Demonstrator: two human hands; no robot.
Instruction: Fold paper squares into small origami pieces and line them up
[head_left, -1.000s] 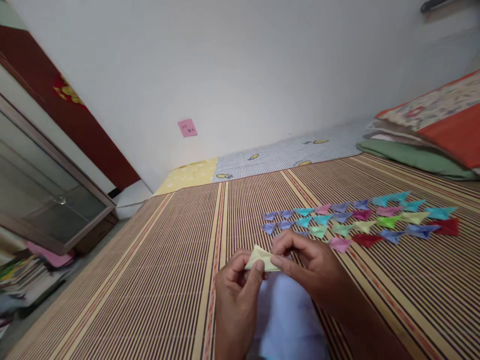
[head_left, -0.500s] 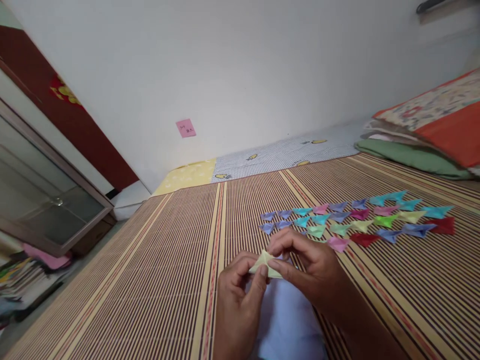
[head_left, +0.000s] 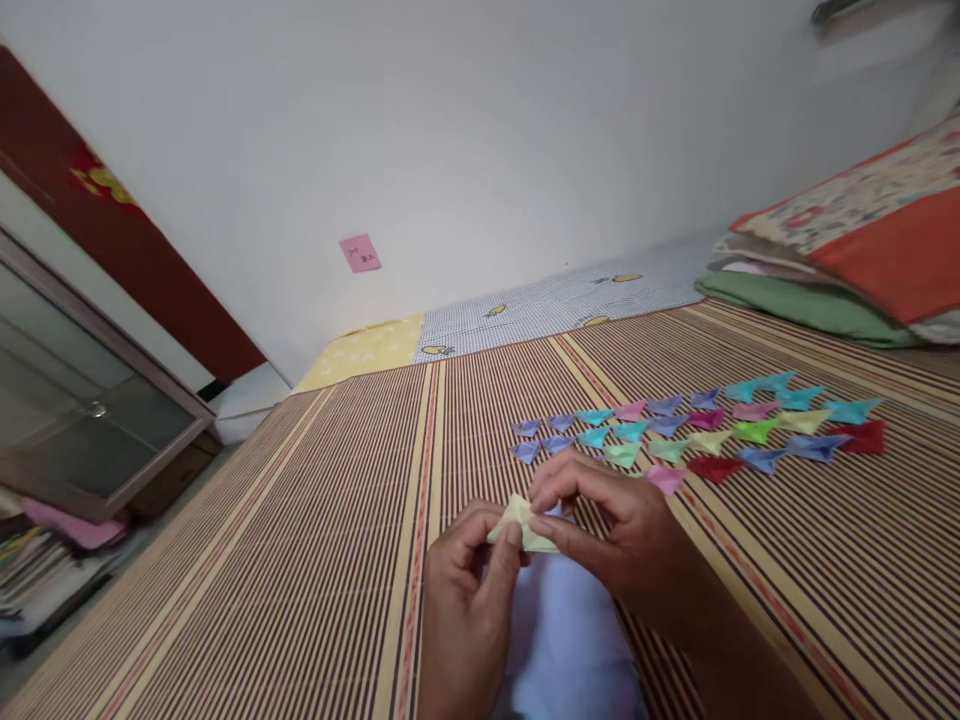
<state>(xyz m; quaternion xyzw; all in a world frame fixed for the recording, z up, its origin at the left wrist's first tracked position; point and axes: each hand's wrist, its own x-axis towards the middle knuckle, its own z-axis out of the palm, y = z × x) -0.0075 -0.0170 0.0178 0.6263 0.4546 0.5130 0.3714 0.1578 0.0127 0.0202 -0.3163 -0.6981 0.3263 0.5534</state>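
Note:
A small pale yellow folded paper [head_left: 519, 512] is held up between both hands, above a light blue cloth [head_left: 566, 640]. My left hand [head_left: 472, 590] pinches its left side, the thumb pressed on the front face. On the paper's right side, my right hand [head_left: 600, 510] grips with thumb and fingertips. The parts of the paper behind the fingers are hidden. Beyond the hands, several folded paper pieces in blue, pink, red, green and yellow, among them a lime green one [head_left: 756, 431], lie in rows on the striped mat [head_left: 315, 540].
At the right back, a floral and orange cushion [head_left: 892, 230] rests on folded green cloth [head_left: 802, 308]. A pink note [head_left: 360, 253] is on the white wall. A glass-fronted cabinet [head_left: 82, 390] and piled books [head_left: 45, 570] are at the left.
The camera view has shifted slightly, so the surroundings appear a little further left. Both hands keep their hold on the yellow paper, with little visible change in the fingers.

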